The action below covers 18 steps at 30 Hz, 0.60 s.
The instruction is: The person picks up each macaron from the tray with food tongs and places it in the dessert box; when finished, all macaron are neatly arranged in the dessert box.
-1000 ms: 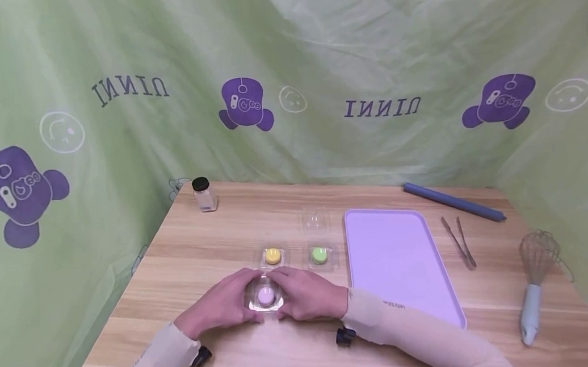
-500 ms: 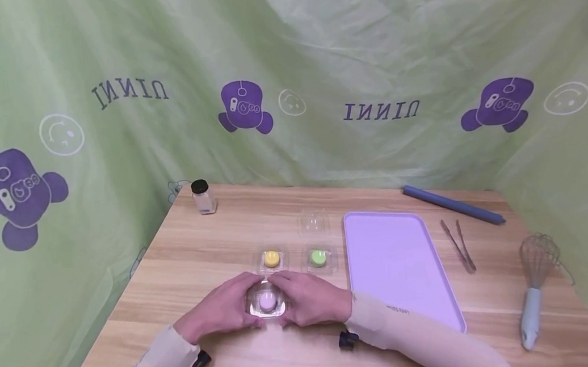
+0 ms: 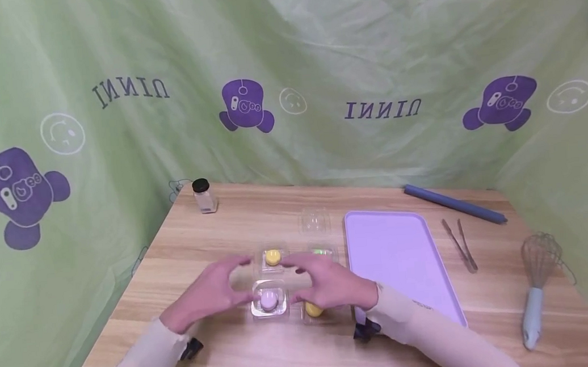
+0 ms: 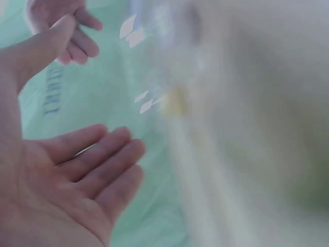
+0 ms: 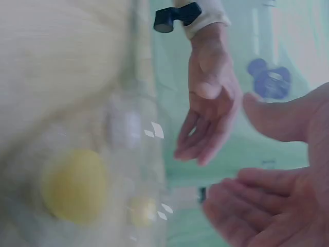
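A lilac macaron (image 3: 268, 300) sits in a small clear plastic box (image 3: 257, 312) on the table. To its left is my left hand (image 3: 211, 291), fingers relaxed and apart, thumb tip right at the box's edge. My right hand (image 3: 331, 280) hovers on the other side, palm inward and holding nothing. Under that hand a yellow macaron (image 3: 313, 309) in a clear box shows partly; it looms blurred in the right wrist view. Behind the lilac one is another yellow macaron (image 3: 273, 257), boxed too. A green macaron (image 3: 320, 251) is mostly covered by my right hand.
A clear plastic piece (image 3: 315, 220) lies behind the boxes. The purple tray (image 3: 396, 256) is to their right, followed by tongs (image 3: 461, 246), a whisk (image 3: 532, 297) and a blue rolled-up tube (image 3: 454, 202). A black-capped jar (image 3: 205, 196) stands at the back left corner.
Both hands have let go of the lilac macaron's box and moved apart, left hand leftward, right hand rightward. The right hand now partly hides the green macaron, and a second yellow macaron shows beneath it.
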Tool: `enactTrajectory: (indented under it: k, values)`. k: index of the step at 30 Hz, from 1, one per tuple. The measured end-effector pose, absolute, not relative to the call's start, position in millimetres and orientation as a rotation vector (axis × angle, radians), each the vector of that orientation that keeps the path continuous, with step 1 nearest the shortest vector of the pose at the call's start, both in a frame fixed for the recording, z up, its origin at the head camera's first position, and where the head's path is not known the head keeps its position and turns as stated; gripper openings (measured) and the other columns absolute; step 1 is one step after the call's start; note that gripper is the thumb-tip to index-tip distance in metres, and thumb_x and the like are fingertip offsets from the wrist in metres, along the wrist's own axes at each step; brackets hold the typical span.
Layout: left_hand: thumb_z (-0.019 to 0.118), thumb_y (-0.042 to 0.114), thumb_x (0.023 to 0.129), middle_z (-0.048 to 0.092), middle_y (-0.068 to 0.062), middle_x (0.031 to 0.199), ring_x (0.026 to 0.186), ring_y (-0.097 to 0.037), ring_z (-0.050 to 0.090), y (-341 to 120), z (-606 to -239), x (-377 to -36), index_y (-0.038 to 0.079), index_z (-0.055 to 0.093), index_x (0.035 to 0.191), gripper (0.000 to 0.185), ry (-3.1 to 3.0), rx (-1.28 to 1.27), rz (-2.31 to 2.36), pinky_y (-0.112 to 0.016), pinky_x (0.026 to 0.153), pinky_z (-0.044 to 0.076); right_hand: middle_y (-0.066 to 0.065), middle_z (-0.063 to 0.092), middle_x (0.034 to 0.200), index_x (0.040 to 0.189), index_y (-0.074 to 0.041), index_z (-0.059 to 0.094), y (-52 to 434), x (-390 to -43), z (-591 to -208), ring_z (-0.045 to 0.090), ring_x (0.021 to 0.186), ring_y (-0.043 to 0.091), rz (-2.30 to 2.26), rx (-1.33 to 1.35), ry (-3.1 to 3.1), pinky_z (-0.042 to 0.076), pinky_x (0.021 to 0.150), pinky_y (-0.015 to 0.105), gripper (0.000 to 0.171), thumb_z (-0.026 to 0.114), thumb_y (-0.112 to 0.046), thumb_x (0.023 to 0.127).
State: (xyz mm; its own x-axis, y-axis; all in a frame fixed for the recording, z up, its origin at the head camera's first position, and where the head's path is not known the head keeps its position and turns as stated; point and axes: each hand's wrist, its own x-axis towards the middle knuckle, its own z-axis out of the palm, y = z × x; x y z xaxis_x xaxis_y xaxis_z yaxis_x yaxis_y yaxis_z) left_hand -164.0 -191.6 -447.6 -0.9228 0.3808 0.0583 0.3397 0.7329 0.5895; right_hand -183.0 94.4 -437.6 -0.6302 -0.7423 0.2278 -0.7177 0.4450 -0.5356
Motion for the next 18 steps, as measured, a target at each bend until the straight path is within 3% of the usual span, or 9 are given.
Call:
enactTrajectory:
  k: [7, 12, 18]
  values:
    - [0.087, 0.045, 0.074, 0.044, -0.002, 0.160, 0.148, -0.032, 0.041, -194.1, -376.3, -209.8, 0.018, 0.039, 0.155, 0.097, 2.929, 0.751, 1.257, -0.057, 0.125, 0.030, 0.018, 0.042, 0.159, 0.152, 0.004, 0.036, 117.9, -216.8, -393.2, 0.047, 0.143, 0.037, -1.461, -1.510, 2.620, 0.043, 0.120, 0.043, 0.093, 0.085, -0.009, 0.074]
    - [0.091, 0.030, 0.073, 0.036, -0.002, 0.164, 0.151, -0.029, 0.035, -180.8, -341.8, -246.5, 0.017, 0.031, 0.159, 0.106, 2.879, 0.890, 1.409, -0.052, 0.128, 0.028, 0.010, 0.026, 0.168, 0.160, -0.005, 0.022, 132.6, -247.4, -364.7, 0.028, 0.155, 0.032, -1.723, -1.375, 2.573, 0.027, 0.129, 0.047, 0.104, 0.083, -0.002, 0.075]
    - [0.090, 0.044, 0.072, 0.027, 0.004, 0.168, 0.156, -0.021, 0.027, -158.0, -325.8, -288.9, 0.023, 0.022, 0.162, 0.115, 2.889, 0.887, 1.328, -0.049, 0.130, 0.024, 0.003, 0.019, 0.171, 0.162, -0.013, 0.015, 150.2, -280.8, -353.0, 0.020, 0.159, 0.023, -1.859, -1.182, 2.581, 0.019, 0.132, 0.044, 0.109, 0.081, 0.004, 0.077]
